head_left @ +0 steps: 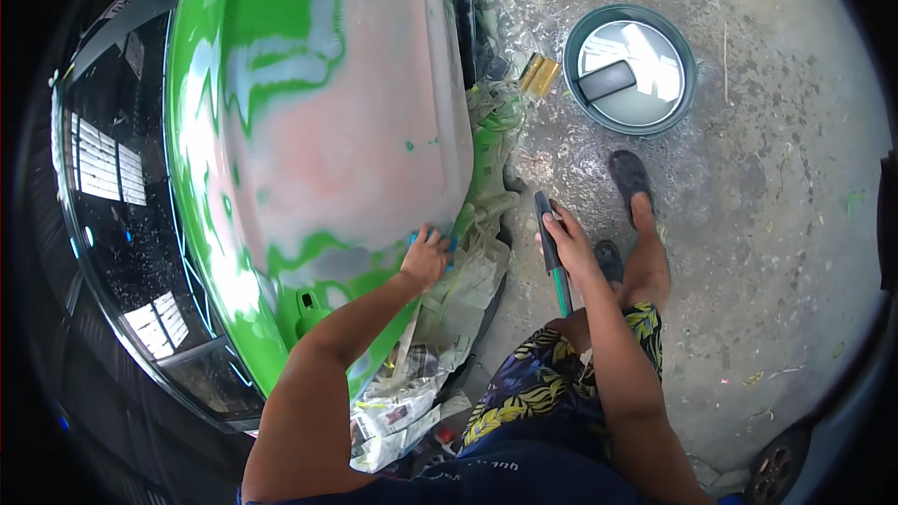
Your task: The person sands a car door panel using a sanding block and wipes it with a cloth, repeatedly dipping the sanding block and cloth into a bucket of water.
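Observation:
A green car panel (337, 131) stands at my left, with dull pinkish and grey patches across its middle. My left hand (427, 257) presses a blue pad (453, 245) against the lower part of the panel, fingers closed over it. Most of the pad is hidden under the hand. In front of my legs, my right hand (567, 236) grips a long, slim tool (546, 224), black at its upper end with a green shaft below. The tool's working end cannot be made out. It is held apart from the panel.
A round dark-green basin (571, 75) of water stands on the wet concrete floor, a dark grey block (606, 82) in it. A gold-coloured piece (540, 75) lies beside it. Crumpled newspaper (468, 285) lines the panel's lower edge. My sandalled foot (630, 176) is below the basin.

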Action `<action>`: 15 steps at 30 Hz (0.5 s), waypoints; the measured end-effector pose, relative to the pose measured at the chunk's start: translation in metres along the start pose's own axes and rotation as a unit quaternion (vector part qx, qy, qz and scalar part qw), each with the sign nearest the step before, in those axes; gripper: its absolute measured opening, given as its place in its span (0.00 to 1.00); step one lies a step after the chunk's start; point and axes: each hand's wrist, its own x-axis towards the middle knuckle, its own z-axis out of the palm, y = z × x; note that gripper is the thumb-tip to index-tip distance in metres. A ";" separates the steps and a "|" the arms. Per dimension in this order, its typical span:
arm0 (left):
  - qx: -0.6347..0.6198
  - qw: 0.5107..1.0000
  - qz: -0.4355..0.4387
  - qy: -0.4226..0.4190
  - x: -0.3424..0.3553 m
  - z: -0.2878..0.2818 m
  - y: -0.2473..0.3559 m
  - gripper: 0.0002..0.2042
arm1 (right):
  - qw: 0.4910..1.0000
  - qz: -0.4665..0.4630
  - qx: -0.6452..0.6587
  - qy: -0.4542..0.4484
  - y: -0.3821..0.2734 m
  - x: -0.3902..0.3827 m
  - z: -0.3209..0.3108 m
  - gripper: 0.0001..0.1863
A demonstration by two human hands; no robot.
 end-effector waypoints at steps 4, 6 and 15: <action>-0.159 0.986 -0.024 0.050 0.015 -0.042 -0.001 0.16 | 0.991 0.110 0.078 0.009 -0.011 -0.012 -0.023 0.26; -0.386 0.881 -0.172 0.215 0.034 -0.069 -0.006 0.15 | 0.987 0.138 0.083 -0.004 -0.007 -0.018 -0.024 0.29; -0.606 0.668 -0.138 0.410 0.280 -0.261 0.007 0.20 | 0.976 0.207 -0.056 -0.024 0.038 0.005 -0.089 0.30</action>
